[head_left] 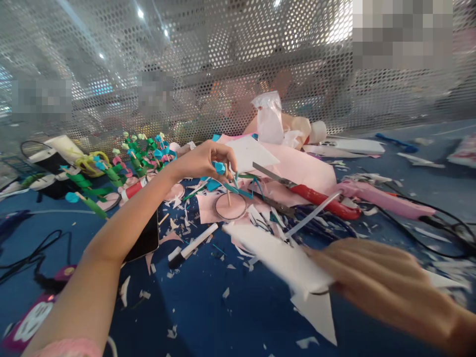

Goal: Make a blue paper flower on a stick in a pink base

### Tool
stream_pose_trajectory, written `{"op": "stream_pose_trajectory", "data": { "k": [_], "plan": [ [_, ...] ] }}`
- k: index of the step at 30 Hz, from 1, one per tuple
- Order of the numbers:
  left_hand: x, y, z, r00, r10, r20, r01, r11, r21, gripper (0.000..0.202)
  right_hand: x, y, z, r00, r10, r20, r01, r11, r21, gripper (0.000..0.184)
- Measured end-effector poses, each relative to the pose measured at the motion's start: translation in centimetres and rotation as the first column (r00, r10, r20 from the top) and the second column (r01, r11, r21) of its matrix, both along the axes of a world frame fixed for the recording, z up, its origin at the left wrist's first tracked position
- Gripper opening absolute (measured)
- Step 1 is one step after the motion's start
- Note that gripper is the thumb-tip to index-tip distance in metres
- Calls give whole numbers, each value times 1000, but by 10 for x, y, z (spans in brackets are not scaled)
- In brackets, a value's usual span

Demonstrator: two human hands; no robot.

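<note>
Left hand (208, 157): fingertips pinched narrow on a thin stick (229, 197) with blue paper (218, 168) near its top; the stick stands roughly upright on a pink disc (221, 207) directly below the fingers, held from above probably to keep it from tipping. Right hand (375, 282): blurred, fingers apparently closed on the near end of a white card (275, 255), which points towards the disc; likely gripped there to leave its far end free. Right of the left fingertips: one red-handled tool (323, 201), its blade pointing towards them; beyond the right fingers, one pink glue gun (386, 198). Left of the left fingers: green paper stems (111, 173). Below them: one white pen (199, 240). Obstructions between the two hands: paper scraps (256, 215) and a translucent rod (314, 213).
</note>
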State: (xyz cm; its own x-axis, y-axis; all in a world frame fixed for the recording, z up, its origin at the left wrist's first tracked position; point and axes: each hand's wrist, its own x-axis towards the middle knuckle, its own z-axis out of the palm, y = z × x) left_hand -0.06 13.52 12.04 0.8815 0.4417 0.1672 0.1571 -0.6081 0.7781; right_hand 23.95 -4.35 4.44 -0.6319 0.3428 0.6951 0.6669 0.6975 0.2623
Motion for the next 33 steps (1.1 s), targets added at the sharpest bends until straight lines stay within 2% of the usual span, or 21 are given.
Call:
{"op": "stream_pose_trajectory", "data": {
  "k": [2, 3, 4, 5, 7, 8, 9, 11, 13, 14, 17, 19, 22, 26, 27, 30, 33],
  "plan": [
    [0, 0, 0, 1000, 5, 2, -5, 1000, 7, 28, -1, 2, 1, 968, -187, -166, 201, 977, 72, 24],
    [0, -1, 1, 1000, 5, 2, -5, 1000, 10, 28, -3, 2, 2, 920, -278, -276, 308, 949, 72, 22],
    [0, -1, 1, 1000, 4, -1, -4, 1000, 12, 27, -5, 2, 2, 887, -317, -337, 349, 936, 38, 20],
    [0, -1, 0, 1000, 3, -3, -3, 1000, 11, 26, -7, 1, 2, 887, -307, -345, 323, 946, -10, 20],
    [0, -1, 0, 1000, 2, -5, -2, 1000, 3, 25, -11, -2, 2, 950, -169, -262, 146, 984, -103, 21],
    [0, -1, 0, 1000, 1, -2, -1, 1000, 0, 25, -12, -3, 2, 970, -102, -219, 78, 990, -115, 21],
    [0, -1, -1, 1000, 2, 1, -2, 1000, -3, 25, -12, -3, 2, 975, -85, -204, 66, 993, -100, 20],
    [1, -1, -1, 1000, 4, 7, -4, 1000, -9, 25, -8, -1, 2, 944, -187, -273, 180, 982, -51, 21],
    [1, -2, -1, 1000, 8, 4, -8, 1000, -16, 24, -4, 4, 2, 885, -319, -338, 333, 943, -16, 33],
    [1, -3, -1, 1000, 9, 1, -9, 1000, -21, 24, -2, 6, 2, 885, -341, -316, 363, 932, 14, 41],
    [2, -4, -1, 1000, 12, 1, -12, 1000, -29, 22, -2, 6, 2, 968, -242, -71, 249, 960, 126, 49],
    [1, -4, -1, 1000, 14, 0, -14, 1000, -26, 23, -3, 5, 2, 981, -194, 20, 190, 972, 135, 48],
    [1, -3, -1, 1000, 13, 2, -13, 1000, -15, 23, 0, 4, 7, 971, -231, -60, 234, 971, 40, 48],
    [1, -1, -2, 1000, 11, 6, -11, 1000, -7, 23, 10, 6, 15, 961, -233, -149, 192, 950, -248, 50],
    [1, -1, -2, 1000, 11, 3, -11, 1000, -11, 23, 11, 5, 15, 954, -240, -181, 190, 948, -256, 50],
    [1, -1, -2, 1000, 12, 0, -12, 1000, -25, 24, 5, 0, 13, 930, -244, -277, 201, 964, -173, 47],
    [1, -1, -2, 1000, 24, -4, -24, 999, -28, 23, -8, -4, 9, 974, -91, -209, 56, 984, -167, 49]
  ]
}}
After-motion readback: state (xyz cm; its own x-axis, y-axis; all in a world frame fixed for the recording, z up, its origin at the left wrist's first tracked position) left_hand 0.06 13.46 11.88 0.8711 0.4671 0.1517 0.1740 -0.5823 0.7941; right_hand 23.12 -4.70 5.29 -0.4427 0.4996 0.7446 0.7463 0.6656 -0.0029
